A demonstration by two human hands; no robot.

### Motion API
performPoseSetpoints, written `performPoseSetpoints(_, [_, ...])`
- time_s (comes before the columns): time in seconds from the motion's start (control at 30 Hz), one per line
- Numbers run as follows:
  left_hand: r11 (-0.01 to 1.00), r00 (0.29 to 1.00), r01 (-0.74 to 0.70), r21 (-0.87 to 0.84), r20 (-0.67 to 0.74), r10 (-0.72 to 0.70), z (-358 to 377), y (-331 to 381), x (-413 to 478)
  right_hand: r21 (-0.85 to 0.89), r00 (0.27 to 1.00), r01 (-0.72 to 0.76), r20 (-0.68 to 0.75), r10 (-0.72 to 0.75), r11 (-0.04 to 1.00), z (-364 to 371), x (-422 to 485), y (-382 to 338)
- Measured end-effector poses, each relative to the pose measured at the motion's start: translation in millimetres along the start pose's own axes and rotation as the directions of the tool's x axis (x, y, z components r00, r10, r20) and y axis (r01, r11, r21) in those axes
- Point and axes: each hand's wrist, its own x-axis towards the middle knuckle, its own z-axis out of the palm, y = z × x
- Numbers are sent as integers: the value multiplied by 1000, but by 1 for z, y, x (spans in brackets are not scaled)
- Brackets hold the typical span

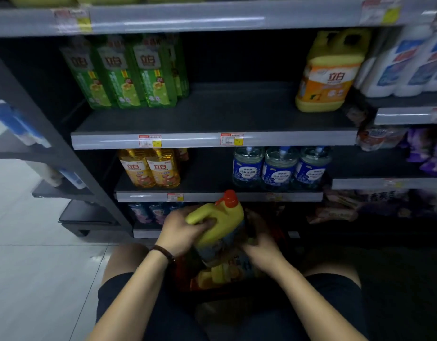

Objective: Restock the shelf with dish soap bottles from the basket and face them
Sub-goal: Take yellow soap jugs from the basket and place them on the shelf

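one bottle [224, 217] over basket [185, 279] | left hand [180, 230] grips handle [195, 216] | right hand [260, 247] holds its side

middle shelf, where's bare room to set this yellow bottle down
Widest bare stretch: the middle shelf between the green bottles and the yellow jug. A narrower gap on the shelf below, between the amber bottles and the blue-labelled bottles. Crowded at the right, by the white bottles.

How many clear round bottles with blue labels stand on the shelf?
3, side by side on the lower shelf: left bottle, middle bottle, right bottle. Others may hide behind.
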Motion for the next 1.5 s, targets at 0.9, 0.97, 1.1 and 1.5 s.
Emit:
performPoseSetpoints(0.9, [810, 855, -470, -352, 45, 516, -52, 278, 21, 350, 847, 531, -186, -498, 772, -191, 2, -299])
performPoseSetpoints(0.97, [789, 862, -458, -411, 15, 508, -53, 301, 29, 282, 847, 529, -122, -517, 800, -212, 9, -320])
performPoseSetpoints(1.1, [782, 856, -472, -407, 1, 517, -56, 345, 54, 161, 862, 507, -66, -503, 847, -248, 28, -354])
performPoseSetpoints(1.5, [760, 772, -636, -133, -130, 623, -73, 469, 175, 95, 772, 604, -317, -551, 791, -318, 148, -434])
